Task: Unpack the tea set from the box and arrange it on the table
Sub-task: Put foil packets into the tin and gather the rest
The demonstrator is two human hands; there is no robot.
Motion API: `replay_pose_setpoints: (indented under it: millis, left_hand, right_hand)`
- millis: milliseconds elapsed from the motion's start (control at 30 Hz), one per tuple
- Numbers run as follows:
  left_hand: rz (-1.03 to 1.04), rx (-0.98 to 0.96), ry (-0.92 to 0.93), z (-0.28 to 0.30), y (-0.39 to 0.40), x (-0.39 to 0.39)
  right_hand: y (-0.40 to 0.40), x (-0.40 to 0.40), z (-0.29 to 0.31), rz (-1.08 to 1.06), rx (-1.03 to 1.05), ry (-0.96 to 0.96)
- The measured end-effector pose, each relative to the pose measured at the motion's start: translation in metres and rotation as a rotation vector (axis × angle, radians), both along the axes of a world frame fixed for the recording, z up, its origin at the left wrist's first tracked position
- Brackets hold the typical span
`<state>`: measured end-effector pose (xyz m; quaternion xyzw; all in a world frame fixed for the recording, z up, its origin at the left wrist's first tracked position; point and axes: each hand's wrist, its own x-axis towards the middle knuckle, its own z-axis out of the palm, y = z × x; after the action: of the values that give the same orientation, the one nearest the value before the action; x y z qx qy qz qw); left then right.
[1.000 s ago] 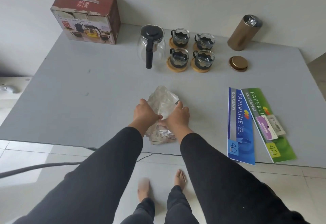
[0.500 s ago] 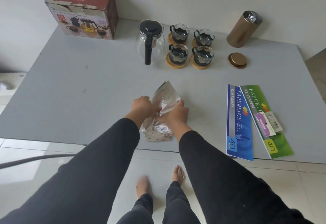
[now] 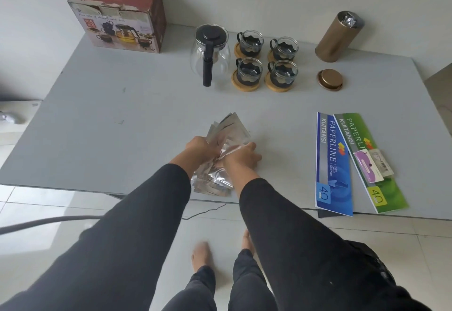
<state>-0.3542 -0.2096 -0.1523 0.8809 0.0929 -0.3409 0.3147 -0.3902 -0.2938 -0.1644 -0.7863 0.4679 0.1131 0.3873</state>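
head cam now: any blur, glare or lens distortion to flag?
Head view: wide-angle bend, the table edges splay outward; soft daylight, faint shadows; glare on the silver packets held by the left hand and right hand; glass teapot fairly sharp; one bare foot smeared.

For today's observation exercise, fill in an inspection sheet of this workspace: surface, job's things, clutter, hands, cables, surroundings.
Surface: grey table, a few small marks.
Job's things: box at far left corner; glass teapot; four cups on wooden coasters beside it.
Clutter: open gold tin, its lid lying apart; blue booklet; green booklet with small packets on it.
Hands: left hand and right hand both grip silver sachets.
Cables: thin wire on the floor under the table edge.
Surroundings: white wall, tiled floor.
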Motion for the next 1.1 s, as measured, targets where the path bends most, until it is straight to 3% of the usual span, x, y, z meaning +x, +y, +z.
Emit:
replay_pose_setpoints:
  millis: [100,267,500,633,733,833,900,933,1033,1100]
  left_hand:
    - [0.011,0.008,-0.048,-0.001,-0.002,-0.006]
    - [-0.172,0.245,-0.217,-0.003,-0.005,-0.016]
    - [-0.191,0.206,-0.115,0.006,0.001,-0.006]
    - [-0.226,0.201,-0.050,0.009,0.012,-0.013]
    - [-0.093,0.038,0.013,0.024,0.015,-0.009]
    - [-0.099,-0.036,0.083,0.000,0.027,-0.053]
    - [-0.116,-0.024,0.302,-0.008,0.024,-0.105]
    - [-0.090,-0.031,0.311,-0.006,0.021,-0.103]
    - [-0.033,-0.073,0.061,0.010,0.015,-0.059]
    - [-0.080,-0.101,0.048,0.017,0.013,-0.036]
  right_hand:
    - [0.008,-0.004,0.000,-0.042,-0.025,-0.023]
    - [0.007,-0.007,0.002,-0.084,0.058,-0.045]
    - [0.001,-0.012,0.010,-0.148,0.277,-0.087]
    - [0.000,-0.018,0.012,0.050,0.234,-0.031]
    - [0.002,-0.022,0.006,0.098,0.207,-0.077]
    - [0.003,-0.024,0.000,0.112,0.171,-0.113]
    - [0.002,-0.028,-0.004,0.128,0.146,-0.076]
    - [0.001,-0.031,-0.005,0.182,0.078,-0.024]
    - [-0.001,-0.042,-0.005,0.267,-0.098,0.057]
    - [-0.002,-0.048,-0.005,0.276,-0.140,0.060]
